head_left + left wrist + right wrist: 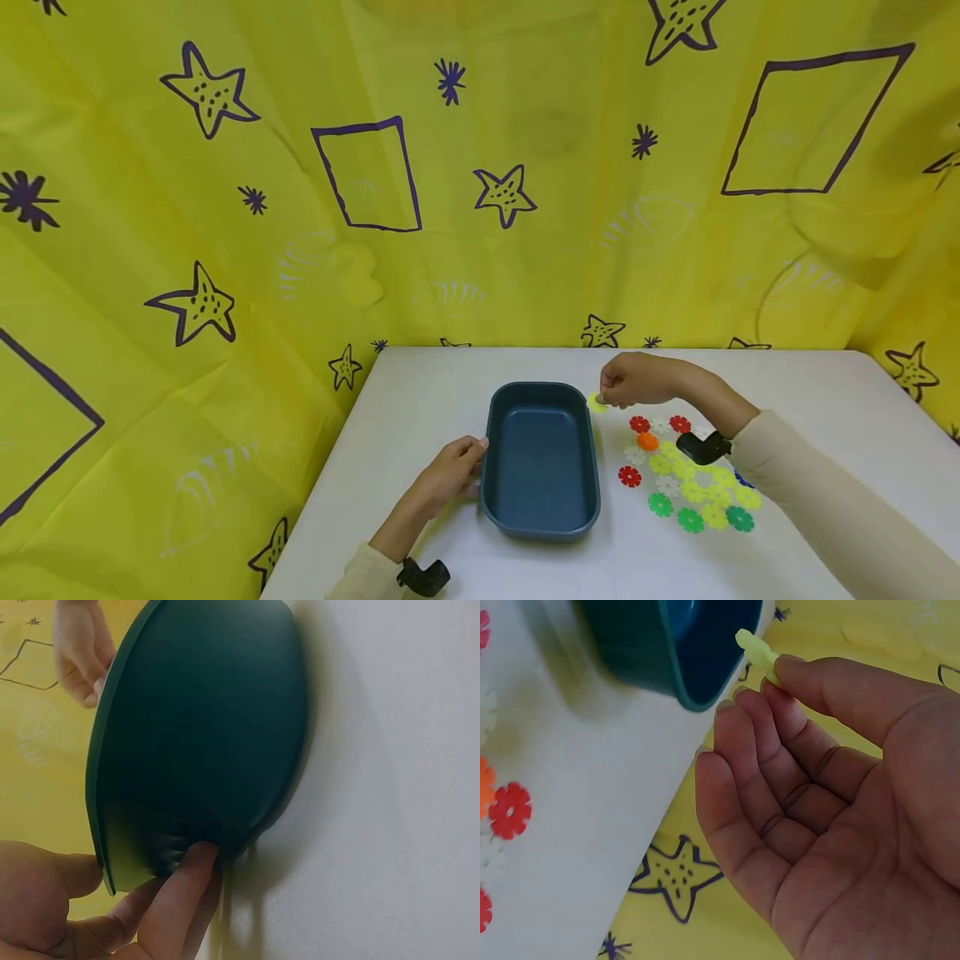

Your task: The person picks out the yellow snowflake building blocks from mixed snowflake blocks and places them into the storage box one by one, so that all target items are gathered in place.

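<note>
A dark blue-green plastic tub (540, 467) stands on the white table, and its visible floor is bare. My left hand (452, 471) holds the tub's left side, thumb at the rim and fingers (180, 900) against the outer wall. Just off the tub's far right corner, my right hand (637, 379) pinches a yellow flower-shaped disc (757, 652) between thumb and forefinger. In the right wrist view the other fingers (735, 765) are bent and hold nothing. Nearer me on the right lie several loose flower discs, among them yellow ones (693, 492).
Among the loose discs are red (630, 477), green (691, 521), orange (647, 442), white (635, 455) and blue ones, some partly under my right forearm. A yellow patterned curtain (450, 275) rises behind the white table (420, 392).
</note>
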Motion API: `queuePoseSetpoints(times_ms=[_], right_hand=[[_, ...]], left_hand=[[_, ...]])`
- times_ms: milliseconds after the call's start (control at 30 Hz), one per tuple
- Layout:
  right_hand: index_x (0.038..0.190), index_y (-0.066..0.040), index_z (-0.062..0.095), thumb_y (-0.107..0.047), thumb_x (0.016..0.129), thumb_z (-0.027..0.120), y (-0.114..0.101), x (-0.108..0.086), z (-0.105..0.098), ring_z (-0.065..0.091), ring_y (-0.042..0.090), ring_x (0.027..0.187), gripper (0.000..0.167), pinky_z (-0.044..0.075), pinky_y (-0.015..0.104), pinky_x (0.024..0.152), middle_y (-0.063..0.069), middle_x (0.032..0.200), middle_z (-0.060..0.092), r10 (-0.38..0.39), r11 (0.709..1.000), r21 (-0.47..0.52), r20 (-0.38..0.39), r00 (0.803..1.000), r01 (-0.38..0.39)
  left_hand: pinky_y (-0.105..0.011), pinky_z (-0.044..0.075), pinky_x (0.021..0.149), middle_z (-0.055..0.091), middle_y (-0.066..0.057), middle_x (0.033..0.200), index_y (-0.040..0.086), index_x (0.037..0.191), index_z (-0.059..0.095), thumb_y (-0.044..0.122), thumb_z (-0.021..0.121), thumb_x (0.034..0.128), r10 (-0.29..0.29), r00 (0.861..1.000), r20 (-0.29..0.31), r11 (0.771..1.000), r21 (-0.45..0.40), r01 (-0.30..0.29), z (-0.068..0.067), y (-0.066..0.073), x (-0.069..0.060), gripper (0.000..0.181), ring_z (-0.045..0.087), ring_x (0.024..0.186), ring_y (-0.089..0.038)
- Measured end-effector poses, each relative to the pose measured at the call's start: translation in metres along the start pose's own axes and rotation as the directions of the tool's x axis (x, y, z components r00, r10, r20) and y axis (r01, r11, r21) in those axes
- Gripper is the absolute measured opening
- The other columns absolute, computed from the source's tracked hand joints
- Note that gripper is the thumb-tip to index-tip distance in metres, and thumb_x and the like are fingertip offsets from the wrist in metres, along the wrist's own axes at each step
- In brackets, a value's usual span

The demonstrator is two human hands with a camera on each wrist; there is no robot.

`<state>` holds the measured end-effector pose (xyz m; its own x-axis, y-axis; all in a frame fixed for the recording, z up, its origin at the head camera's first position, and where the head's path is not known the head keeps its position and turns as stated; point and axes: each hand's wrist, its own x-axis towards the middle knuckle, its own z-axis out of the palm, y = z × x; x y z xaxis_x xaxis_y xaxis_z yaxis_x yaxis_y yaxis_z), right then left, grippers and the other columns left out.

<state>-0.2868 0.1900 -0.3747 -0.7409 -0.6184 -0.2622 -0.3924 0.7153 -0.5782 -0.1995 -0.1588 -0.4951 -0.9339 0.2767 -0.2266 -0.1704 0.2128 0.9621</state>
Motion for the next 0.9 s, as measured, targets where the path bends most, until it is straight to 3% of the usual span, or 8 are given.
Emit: queuePoseSetpoints(times_ms=[300,667,900], right_hand=[[0.086,-0.006,0.069,-0.021,0.102,0.071,-0.025,0.034,0.013,0.056,0.013,0.073,0.022,0.047,0.029,0.069,0.002,0.079,0.065,-0.027,0.997,-0.076,0.065,0.997,0.032],[0.077,-0.01,0.066,-0.017,0.1,0.071,-0.053,0.064,0.048,0.057,0.011,0.07,0.024,0.045,0.027,0.065,-0.001,0.074,0.062,0.018,0.986,-0.164,0.154,0.988,0.008],[0.076,-0.01,0.069,-0.02,0.102,0.071,-0.064,0.084,0.074,0.058,0.01,0.068,0.029,0.049,0.026,0.067,-0.003,0.071,0.063,0.044,0.985,-0.172,0.293,0.955,0.008]], left_hand=[[-0.04,0.063,0.084,0.069,-0.015,0.117,-0.003,0.118,0.062,0.038,0.05,0.1126,-0.003,1.0,-0.011,1.0,0.01,0.003,0.0,0.001,0.0,0.044,0.069,0.106,-0.022],[-0.036,0.062,0.082,0.07,-0.011,0.112,-0.002,0.116,0.063,0.038,0.051,0.1125,0.006,1.0,-0.013,1.0,0.018,-0.006,0.0,0.002,-0.001,0.041,0.068,0.102,-0.02],[-0.038,0.062,0.083,0.069,-0.012,0.115,-0.002,0.119,0.063,0.038,0.052,0.1122,-0.004,1.0,-0.021,0.999,0.039,0.005,-0.002,0.003,-0.001,0.042,0.067,0.103,-0.02]])
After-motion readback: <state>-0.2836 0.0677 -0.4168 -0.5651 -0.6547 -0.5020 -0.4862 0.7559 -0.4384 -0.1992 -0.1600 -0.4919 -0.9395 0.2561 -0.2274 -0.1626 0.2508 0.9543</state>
